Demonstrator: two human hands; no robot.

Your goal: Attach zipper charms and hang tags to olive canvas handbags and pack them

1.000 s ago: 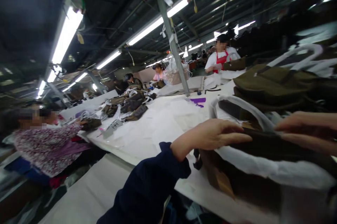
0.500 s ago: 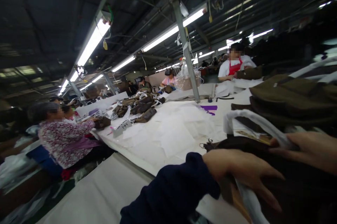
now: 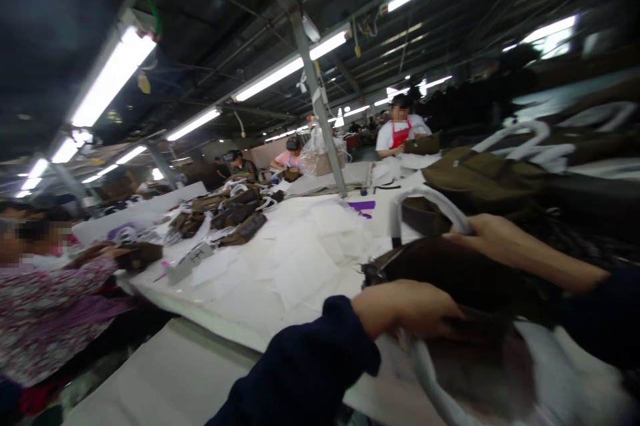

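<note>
- Gripping a dark brown bag [image 3: 440,273] at 4 o'clock of the view, above a crumpled white sheet [image 3: 560,363] near the edge of the worktop [image 3: 200,326].
- Clamping the lower side of the bag with the curled, closed-up fingers [image 3: 425,313] of the left hand [image 3: 405,309], a navy sleeve [image 3: 305,366] reaching in from 6 o'clock.
- Hooking the top edge of the bag with the right hand [image 3: 500,239], its fingers [image 3: 465,226] lying together, the forearm entering from 3 o'clock.
- Showing a white strap loop [image 3: 425,196] and a metal clasp [image 3: 371,273] already attached to the bag; far side remaining hidden from view.
- Lying out of contact with both hands at 2 o'clock: a stack of olive bags [image 3: 480,173], blurred.
- Covering the worktop: loose white paper sheets [image 3: 300,259], with a purple piece [image 3: 363,206] beyond them.
- Gathering at 9 o'clock: a group of brown bags [image 3: 235,216], beside a co-worker in a floral top [image 3: 50,306] handling another bag [image 3: 140,256].
- Standing at 1 o'clock: a co-worker in a red apron [image 3: 400,133].
- Running overhead: fluorescent tubes [image 3: 113,76] beneath a dark ceiling, with a steel column [image 3: 315,93] rising from the far side of the worktop.
</note>
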